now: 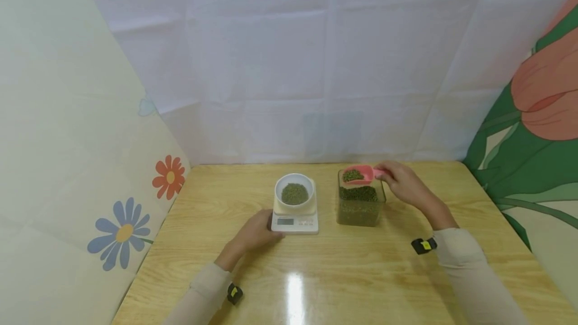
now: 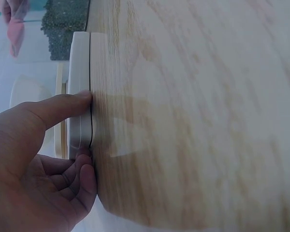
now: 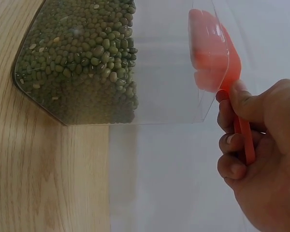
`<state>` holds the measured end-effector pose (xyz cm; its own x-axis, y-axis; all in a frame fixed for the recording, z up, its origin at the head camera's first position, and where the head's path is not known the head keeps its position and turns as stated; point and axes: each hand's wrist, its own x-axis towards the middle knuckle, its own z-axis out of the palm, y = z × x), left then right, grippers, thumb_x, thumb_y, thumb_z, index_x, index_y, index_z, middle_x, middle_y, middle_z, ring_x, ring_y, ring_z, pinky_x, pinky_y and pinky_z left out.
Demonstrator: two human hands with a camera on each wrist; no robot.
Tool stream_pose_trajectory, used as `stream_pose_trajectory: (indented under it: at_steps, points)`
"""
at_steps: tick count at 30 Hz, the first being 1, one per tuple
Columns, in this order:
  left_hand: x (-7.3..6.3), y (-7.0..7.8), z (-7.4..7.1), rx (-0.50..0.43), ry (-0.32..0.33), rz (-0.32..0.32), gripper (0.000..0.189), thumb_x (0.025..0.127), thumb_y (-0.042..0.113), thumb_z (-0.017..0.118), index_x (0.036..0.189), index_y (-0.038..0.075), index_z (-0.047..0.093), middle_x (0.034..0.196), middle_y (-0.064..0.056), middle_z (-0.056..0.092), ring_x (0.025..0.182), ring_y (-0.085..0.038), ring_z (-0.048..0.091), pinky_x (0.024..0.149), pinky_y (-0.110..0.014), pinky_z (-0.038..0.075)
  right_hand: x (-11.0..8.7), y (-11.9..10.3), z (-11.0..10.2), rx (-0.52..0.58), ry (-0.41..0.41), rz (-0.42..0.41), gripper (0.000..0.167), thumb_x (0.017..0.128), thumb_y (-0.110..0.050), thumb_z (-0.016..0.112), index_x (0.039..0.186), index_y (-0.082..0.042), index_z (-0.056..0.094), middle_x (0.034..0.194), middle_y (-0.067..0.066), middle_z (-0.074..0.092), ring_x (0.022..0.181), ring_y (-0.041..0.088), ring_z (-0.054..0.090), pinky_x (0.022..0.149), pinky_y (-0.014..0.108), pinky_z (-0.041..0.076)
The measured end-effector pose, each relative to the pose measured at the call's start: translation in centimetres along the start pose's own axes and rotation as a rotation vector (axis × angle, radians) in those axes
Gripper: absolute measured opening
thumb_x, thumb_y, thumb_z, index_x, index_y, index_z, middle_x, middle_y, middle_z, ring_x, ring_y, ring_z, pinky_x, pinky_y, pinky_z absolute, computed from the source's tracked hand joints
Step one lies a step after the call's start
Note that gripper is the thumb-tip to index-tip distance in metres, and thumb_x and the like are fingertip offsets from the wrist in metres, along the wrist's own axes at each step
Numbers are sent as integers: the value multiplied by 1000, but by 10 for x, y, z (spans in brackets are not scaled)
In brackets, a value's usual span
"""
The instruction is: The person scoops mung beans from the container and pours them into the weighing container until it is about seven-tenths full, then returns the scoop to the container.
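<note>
My right hand [image 1: 404, 182] grips the handle of a pink scoop [image 1: 367, 174], fingers curled round it in the right wrist view. Mung beans [image 1: 353, 175] lie in the scoop, which is at the top of a clear square container [image 1: 358, 217] partly filled with mung beans [image 3: 96, 58]. To the left stands a white kitchen scale [image 1: 295, 224], bearing a white bowl [image 1: 277, 188] with more beans [image 1: 294, 194] in it. My left hand [image 1: 255, 230] holds the scale's near left corner. In the left wrist view its thumb lies along one edge, the other fingers curled at the adjoining side.
A wooden table [image 1: 217, 189] carries everything, with a white sheet [image 1: 271, 64] hanging behind its back edge. Flower-patterned cloths [image 1: 63, 129] flank it on both sides. A black strap device [image 1: 423, 246] with a yellow mark sits by each sleeve cuff.
</note>
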<state>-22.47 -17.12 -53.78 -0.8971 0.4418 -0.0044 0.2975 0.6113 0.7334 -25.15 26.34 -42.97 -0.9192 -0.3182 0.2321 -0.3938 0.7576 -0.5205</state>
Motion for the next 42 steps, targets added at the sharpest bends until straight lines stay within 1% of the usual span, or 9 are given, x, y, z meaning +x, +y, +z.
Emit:
stream_pose_trajectory:
  at_steps: [2, 9, 15, 19, 21, 25, 32, 38, 42]
  points:
    - [0, 0, 0, -6, -2, 1, 52, 86, 19, 87, 133, 11, 66, 116, -4, 75, 103, -18, 69, 99, -47, 60, 1, -1, 0, 0, 1, -3, 27, 112, -16, 53, 124, 3, 68, 108, 19, 71, 93, 29, 66, 80, 48, 55]
    - [1, -1, 0, -18, -9, 2, 52, 86, 19, 87, 133, 10, 67, 116, -3, 75, 103, -17, 70, 99, -46, 60, 4, -7, -3, 6, -9, 10, 28, 113, -16, 52, 126, 4, 67, 108, 18, 70, 87, 23, 61, 75, 42, 50]
    - [1, -1, 0, -24, -11, 8, 52, 87, 19, 87, 134, 12, 67, 116, -2, 75, 103, -16, 70, 99, -45, 60, 7, -10, -4, 6, -7, 4, 30, 113, -17, 52, 128, 5, 66, 112, 20, 71, 92, 28, 65, 78, 44, 53]
    - [1, -2, 0, -15, -12, 9, 51, 87, 19, 87, 133, 12, 67, 116, -2, 75, 102, -15, 70, 99, -45, 60, 10, -12, -3, 6, 3, -11, 29, 112, -16, 53, 127, 5, 67, 112, 21, 71, 92, 33, 66, 76, 42, 52]
    - [1, -2, 0, -12, -12, 8, 52, 86, 19, 87, 133, 12, 67, 115, -2, 75, 102, -15, 70, 98, -45, 60, 11, -12, -3, 4, 5, -15, 28, 112, -15, 54, 126, 5, 67, 112, 21, 71, 92, 33, 65, 75, 41, 51]
    - [1, -1, 0, -11, -10, 2, 52, 86, 20, 87, 134, 13, 67, 116, -1, 75, 102, -15, 70, 99, -44, 60, 13, -15, -4, 4, 6, -17, 27, 112, -15, 54, 126, 4, 67, 112, 20, 71, 90, 30, 64, 75, 39, 50]
    - [-1, 1, -1, -17, -15, 10, 51, 87, 18, 86, 133, 12, 67, 115, -1, 75, 100, -14, 70, 97, -43, 61, 16, -22, -7, 9, 21, -39, 28, 111, -15, 55, 125, 5, 68, 112, 20, 72, 93, 26, 66, 78, 42, 53]
    - [-1, 0, -1, -12, -18, -3, 53, 87, 19, 86, 135, 14, 66, 118, 0, 75, 103, -14, 69, 99, -42, 60, 19, -24, -7, 15, 25, -48, 29, 111, -16, 55, 127, 6, 67, 112, 20, 72, 96, 31, 68, 82, 47, 57]
    - [-1, 0, -1, -14, -15, -13, 53, 87, 20, 86, 136, 15, 66, 119, 1, 74, 104, -14, 69, 101, -42, 59, 21, -26, -7, 12, 25, -47, 29, 112, -15, 54, 127, 6, 67, 112, 20, 72, 95, 30, 68, 82, 46, 57]
